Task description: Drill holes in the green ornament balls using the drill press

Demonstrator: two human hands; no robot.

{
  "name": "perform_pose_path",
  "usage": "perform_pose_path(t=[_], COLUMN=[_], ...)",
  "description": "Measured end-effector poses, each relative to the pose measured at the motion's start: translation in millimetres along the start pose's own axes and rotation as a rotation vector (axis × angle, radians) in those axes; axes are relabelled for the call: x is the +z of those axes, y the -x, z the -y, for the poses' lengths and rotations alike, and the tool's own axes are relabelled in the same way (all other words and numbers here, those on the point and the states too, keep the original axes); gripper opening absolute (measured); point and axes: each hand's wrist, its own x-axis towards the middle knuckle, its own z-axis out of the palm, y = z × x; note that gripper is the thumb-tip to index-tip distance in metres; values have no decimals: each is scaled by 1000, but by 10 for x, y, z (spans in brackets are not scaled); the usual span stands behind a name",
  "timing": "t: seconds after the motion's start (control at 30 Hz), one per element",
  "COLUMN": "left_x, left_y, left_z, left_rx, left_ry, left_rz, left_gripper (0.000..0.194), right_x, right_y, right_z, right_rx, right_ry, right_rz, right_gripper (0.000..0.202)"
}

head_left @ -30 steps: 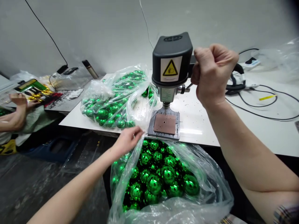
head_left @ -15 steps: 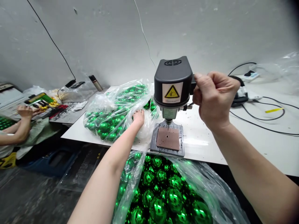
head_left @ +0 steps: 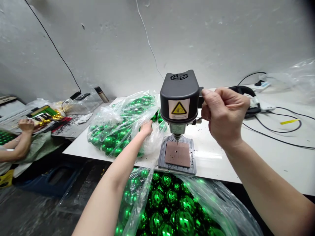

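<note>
In the head view, the right hand (head_left: 225, 114) is a fist around the handle (head_left: 201, 98) of the drill press (head_left: 179, 87) just left of it. The left hand (head_left: 147, 128) is at a plastic bag (head_left: 107, 141); its fingers are hidden, so its opening and hold can't be told. Green balls (head_left: 184, 223) fill this bag and another bag (head_left: 141, 205) below both hands. They look light, slick, probably fragile: cup them gently round the sides.
</note>
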Motion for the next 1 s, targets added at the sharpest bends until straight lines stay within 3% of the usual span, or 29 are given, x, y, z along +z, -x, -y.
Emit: perform_pose_path(t=[0.13,0.23,0.37,0.47,0.57,0.73,1.0], left_x=[-2,-125,-408,-598,-666,-445,125], left_y=[256,438,710,994,1297,1581,1598], left_z=[-107,-201,-290,-358,-471,-642,-685], left_rx=[-42,-63,-164,-301,-335,-308,-168], left_ry=[133,310,1125,1598,1840,1854,1460], left_rz=[10,-24,-99,0,132,198,-38], left_gripper=[40,38,40,41,30,28,59], right_x=[13,19,22,21,18,13,-16], right_y=[1,-3,-9,-12,-14,-27,-50], right_z=[-4,-3,-1,-12,-29,-59,-182], right_rx=[-11,-14,-36,-49,-62,-103,-178], right_ry=[-6,-16,-15,-20,-13,-11,118], right_rz=[-13,-12,-4,0,-3,8,42], right_gripper=[46,46,46,47,48,51,54])
